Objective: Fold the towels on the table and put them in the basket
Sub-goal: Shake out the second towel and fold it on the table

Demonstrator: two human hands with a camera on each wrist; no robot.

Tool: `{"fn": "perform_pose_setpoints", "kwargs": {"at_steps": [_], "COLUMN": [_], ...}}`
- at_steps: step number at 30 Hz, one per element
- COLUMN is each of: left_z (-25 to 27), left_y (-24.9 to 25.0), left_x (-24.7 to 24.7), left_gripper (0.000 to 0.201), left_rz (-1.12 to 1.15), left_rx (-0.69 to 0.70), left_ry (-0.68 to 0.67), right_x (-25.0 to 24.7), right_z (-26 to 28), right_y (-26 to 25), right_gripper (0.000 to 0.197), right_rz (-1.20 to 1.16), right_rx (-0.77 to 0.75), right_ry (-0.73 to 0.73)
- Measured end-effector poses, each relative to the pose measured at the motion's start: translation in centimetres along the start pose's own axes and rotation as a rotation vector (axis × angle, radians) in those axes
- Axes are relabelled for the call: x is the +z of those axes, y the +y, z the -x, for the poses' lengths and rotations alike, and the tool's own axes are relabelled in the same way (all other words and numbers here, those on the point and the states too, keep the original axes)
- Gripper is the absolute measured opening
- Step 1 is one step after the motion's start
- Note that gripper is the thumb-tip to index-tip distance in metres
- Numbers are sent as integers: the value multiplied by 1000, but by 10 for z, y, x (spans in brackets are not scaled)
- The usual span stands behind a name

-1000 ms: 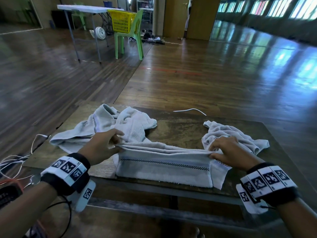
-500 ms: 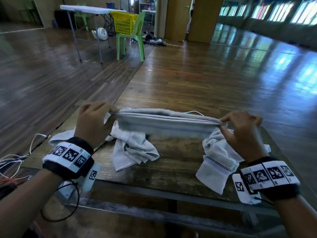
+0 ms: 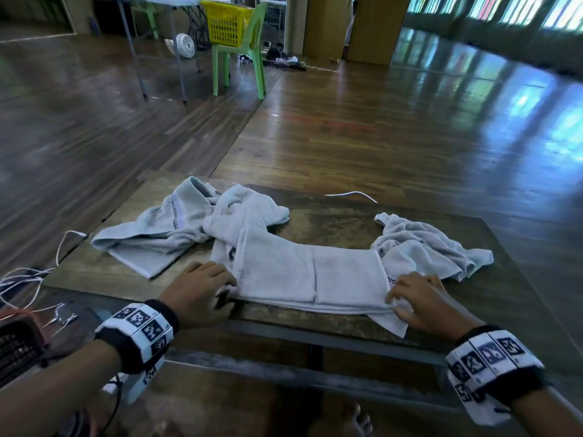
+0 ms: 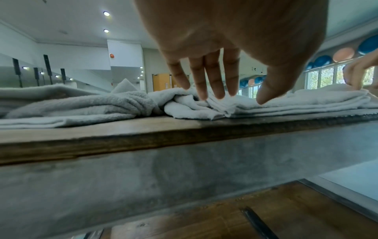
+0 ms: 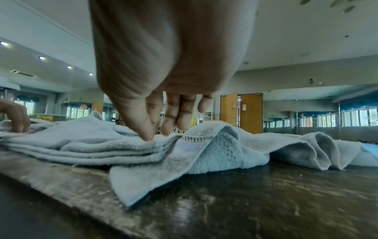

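A pale grey folded towel [image 3: 312, 275] lies flat in several layers at the table's near edge. My left hand [image 3: 217, 285] rests at its left end; in the left wrist view the straight fingers [image 4: 212, 80] touch the cloth [image 4: 296, 98]. My right hand [image 3: 407, 294] rests on the right end, and its thumb [image 5: 141, 122] presses the layered corner [image 5: 114, 145]. Two crumpled towels lie behind, one at the left [image 3: 157, 234] and one at the right [image 3: 429, 247]. The yellow basket [image 3: 228, 23] sits on a green chair far across the floor.
The wooden table [image 3: 331, 216] is low, with a metal frame under its near edge. White cables [image 3: 28, 279] trail off its left side. A green chair [image 3: 243, 61] and a white folding table [image 3: 151, 42] stand far back on the wood floor.
Half a second ago both hands held the towel stretched in the air above the table. Now it lies folded flat at the near edge, and both hands rest on its ends.
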State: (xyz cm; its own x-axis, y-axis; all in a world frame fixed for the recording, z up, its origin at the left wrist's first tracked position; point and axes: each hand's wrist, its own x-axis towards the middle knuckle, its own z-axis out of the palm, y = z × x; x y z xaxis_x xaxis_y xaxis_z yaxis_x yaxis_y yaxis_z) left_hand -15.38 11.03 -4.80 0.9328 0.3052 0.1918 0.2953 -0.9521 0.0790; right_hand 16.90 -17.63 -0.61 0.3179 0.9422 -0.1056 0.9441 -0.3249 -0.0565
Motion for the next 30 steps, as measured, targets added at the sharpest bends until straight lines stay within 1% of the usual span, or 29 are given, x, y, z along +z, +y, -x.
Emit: {"fn": "perform_pose_setpoints", "kwargs": {"at_steps": [2,4,8,11,13,14,16,17,20,22,24,26,30], "left_z": [-2,-5,-12,-16,-17,-17,-19,-20,-25,-26,-24,-22,-17], "left_y": [3,7,8,0,-1,-1,-2,-4,-11,-16,-16,-12,-5], "left_x": [2,4,7,10,13,13,14,14,5,-1,-4,0,8], "left_gripper": [29,24,21,7,14,13,4,11,13,22,23,17,20], "left_rz": [5,16,38,56,50,47,43,50,62,94,100,50,-5], "left_rx": [18,37,19,3,12,20,33,38,42,35,35,71,96], "left_ry": [48,56,23,-37,-55,-40,-10,8,103,172,183,140,52], "right_x": [-3,-6,-11,-13,-11,-9,-8,-9,-14,-17,-17,-15,-13], "right_z": [-1,-4,-12,-14,-15,-16,-17,-17,-14,-10,-6,-7,-9], "right_y": [-2,-5,-8,-9,-9,-8,-7,-6,2,9,10,7,5], "right_gripper": [23,24,29,30,24,22,19,17,8,7,7,6,14], "right_rz": [15,65,114,129,145,146,124,98,28,-3,-14,1,36], "right_rx": [-14,-19,-45,-74,-90,-95,-92,-83,-33,5,-2,-21,-34], "right_ry": [51,31,-44,-67,-47,-32,-3,25,148,184,158,87,-26]}}
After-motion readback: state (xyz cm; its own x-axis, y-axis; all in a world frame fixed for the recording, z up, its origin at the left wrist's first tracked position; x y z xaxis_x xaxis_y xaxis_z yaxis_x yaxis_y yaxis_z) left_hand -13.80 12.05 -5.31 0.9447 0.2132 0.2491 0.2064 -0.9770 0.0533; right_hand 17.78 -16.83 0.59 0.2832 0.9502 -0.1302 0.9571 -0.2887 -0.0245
